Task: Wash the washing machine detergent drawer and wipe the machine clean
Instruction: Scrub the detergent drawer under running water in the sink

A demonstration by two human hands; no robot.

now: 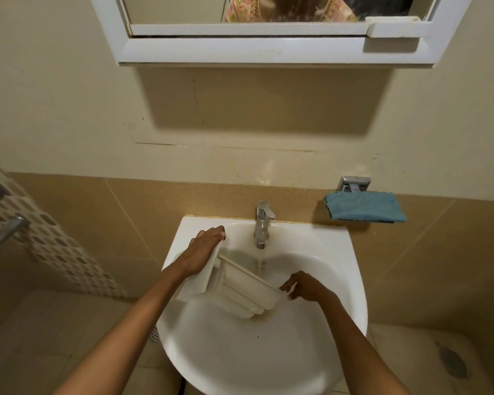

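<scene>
Fingers of your left hand wrap the front panel of the detergent drawer at the left rim of the sink. Your right hand pinches its rear corner. Long axis runs left-back to right-front, mid-length under the tap.

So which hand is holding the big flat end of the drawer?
The left hand, up by the sink rim; the right hand pinches the drawer at its narrow end.

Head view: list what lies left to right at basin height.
Metal rail → left hand → tap → right hand → blue cloth. The detergent drawer, held by both hands, overlaps them, so it is left out.
</scene>
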